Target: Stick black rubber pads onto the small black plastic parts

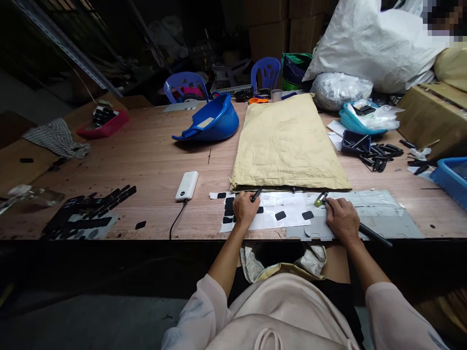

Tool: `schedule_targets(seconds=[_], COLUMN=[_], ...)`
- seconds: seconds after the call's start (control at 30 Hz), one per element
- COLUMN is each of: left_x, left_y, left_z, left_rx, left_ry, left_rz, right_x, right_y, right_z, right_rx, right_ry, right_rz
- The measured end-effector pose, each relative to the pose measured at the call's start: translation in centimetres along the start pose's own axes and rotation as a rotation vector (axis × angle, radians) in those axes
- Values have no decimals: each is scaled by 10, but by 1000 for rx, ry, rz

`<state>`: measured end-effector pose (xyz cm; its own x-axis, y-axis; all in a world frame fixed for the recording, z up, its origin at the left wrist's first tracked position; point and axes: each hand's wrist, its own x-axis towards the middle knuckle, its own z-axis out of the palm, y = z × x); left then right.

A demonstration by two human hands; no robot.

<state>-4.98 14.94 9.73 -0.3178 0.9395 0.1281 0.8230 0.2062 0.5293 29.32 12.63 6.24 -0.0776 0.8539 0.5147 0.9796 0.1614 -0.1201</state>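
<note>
My left hand [246, 210] is closed around a short black handle-like piece [257, 194], held over a white sheet [268, 201]. Under and beside its fingers lie several black rounded patches [280, 215] on that sheet. In my right hand [342, 219], fingers wrapped, is a small hammer [375, 235] with a long black handle. Its metal and yellow-green head points left, above a grey board [386, 214] at the table's front edge. Just beyond both hands a flat beige sack [288, 141] covers the table, with dark things showing under its near edge.
A white power bank [187, 185] with a cable lies to the left. Further back stands a blue basin [215, 119]. Black pieces [381, 154] are heaped at the right beside a blue bin [450, 180]. More black strips [91, 223] lie at the far left.
</note>
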Motion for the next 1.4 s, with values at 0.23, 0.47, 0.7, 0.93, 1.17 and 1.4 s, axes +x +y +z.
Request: schedule_targets(seconds=[0.23, 0.47, 0.7, 0.93, 1.17, 1.4], left_x=[-48, -55, -55, -57, -51, -48], left_y=[29, 38, 35, 36, 43, 50], left_z=[36, 44, 40, 46, 44, 43], left_rx=[-229, -200, -222, -253, -239, -264], left_ry=[-227, -240, -261, -265, -318, -398], left_rz=[362, 365, 396, 356, 333, 233], right_x=[0, 1, 0, 0, -1, 3], right_y=[0, -2, -2, -3, 6, -32], right_z=[1, 0, 1, 2, 1, -27], right_rx=[11, 10, 27, 23, 75, 366], right_ry=[-4, -4, -8, -4, 25, 151], right_rz=[15, 16, 27, 40, 13, -11])
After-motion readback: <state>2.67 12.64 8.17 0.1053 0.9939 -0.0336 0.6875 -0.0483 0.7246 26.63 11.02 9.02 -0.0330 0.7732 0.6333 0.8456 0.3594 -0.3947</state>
